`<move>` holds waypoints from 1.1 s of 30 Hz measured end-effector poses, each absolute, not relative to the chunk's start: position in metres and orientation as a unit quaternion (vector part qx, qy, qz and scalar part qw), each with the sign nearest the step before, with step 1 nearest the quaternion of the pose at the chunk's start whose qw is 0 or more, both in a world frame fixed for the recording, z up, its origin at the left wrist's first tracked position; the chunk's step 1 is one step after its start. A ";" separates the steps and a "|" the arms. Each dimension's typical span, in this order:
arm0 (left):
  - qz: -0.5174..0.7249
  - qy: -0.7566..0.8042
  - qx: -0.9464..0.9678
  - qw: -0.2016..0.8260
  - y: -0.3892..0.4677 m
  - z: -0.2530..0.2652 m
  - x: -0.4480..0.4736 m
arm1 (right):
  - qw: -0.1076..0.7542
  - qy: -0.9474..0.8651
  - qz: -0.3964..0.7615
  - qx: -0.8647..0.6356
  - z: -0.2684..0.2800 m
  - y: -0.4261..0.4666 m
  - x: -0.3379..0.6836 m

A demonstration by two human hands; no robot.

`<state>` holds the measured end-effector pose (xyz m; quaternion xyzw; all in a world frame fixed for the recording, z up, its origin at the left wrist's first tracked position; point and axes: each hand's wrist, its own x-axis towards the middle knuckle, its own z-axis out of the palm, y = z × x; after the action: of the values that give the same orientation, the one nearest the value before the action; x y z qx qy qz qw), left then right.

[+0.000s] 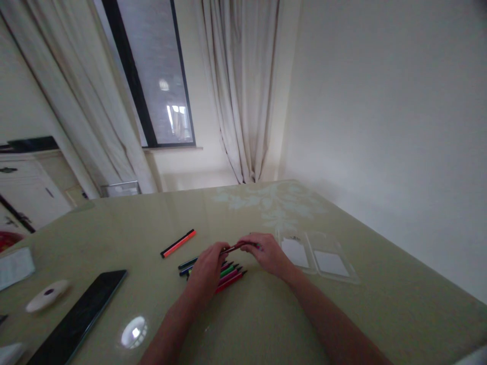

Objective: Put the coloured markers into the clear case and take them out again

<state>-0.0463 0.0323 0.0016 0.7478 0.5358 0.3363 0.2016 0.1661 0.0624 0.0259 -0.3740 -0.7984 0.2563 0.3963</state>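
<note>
A dark red felt-tip pen (231, 249) spans the gap between my two hands, above the table. My left hand (208, 267) is closed on its left end, and my right hand (263, 249) pinches the right end. Beneath and beside my left hand lies a row of several coloured felt-tip pens (233, 281), with green, pink, red and dark ones showing; my hand hides part of them. Farther left, an orange pen (180, 244) and a black pen (175, 241) lie side by side.
An open clear plastic case (353, 276) with white inserts lies beyond my right wrist. To the left are a black tablet-like slab (81, 317), a white oval object (47, 295) and a pale folded cloth or paper (15, 267). A wall (388, 152) borders the table's right side.
</note>
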 end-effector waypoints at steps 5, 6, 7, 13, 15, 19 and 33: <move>0.303 0.524 0.772 0.194 0.029 0.010 -0.041 | 0.400 -0.806 0.247 -0.359 0.035 0.065 0.179; 0.299 0.522 0.775 0.195 0.028 0.012 -0.040 | 0.398 -0.807 0.244 -0.360 0.036 0.065 0.180; 0.294 0.520 0.778 0.194 0.027 0.013 -0.040 | 0.395 -0.809 0.241 -0.362 0.038 0.064 0.181; 0.258 0.537 0.791 0.139 0.021 0.020 -0.036 | 0.379 -0.816 0.229 -0.372 0.042 0.062 0.179; 0.247 0.537 0.797 0.125 0.020 0.023 -0.034 | 0.377 -0.818 0.229 -0.370 0.042 0.061 0.180; 0.196 0.613 0.763 0.055 0.022 0.026 -0.046 | 0.410 -0.790 0.245 -0.383 0.044 0.067 0.196; 0.166 0.714 0.679 -0.034 0.052 -0.015 -0.113 | 0.334 -0.769 0.224 -0.497 0.025 0.089 0.243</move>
<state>-0.1135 0.0525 -0.0148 0.6791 0.7143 0.1661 -0.0338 0.2426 0.0891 0.0246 -0.4967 -0.7690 0.2244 0.3340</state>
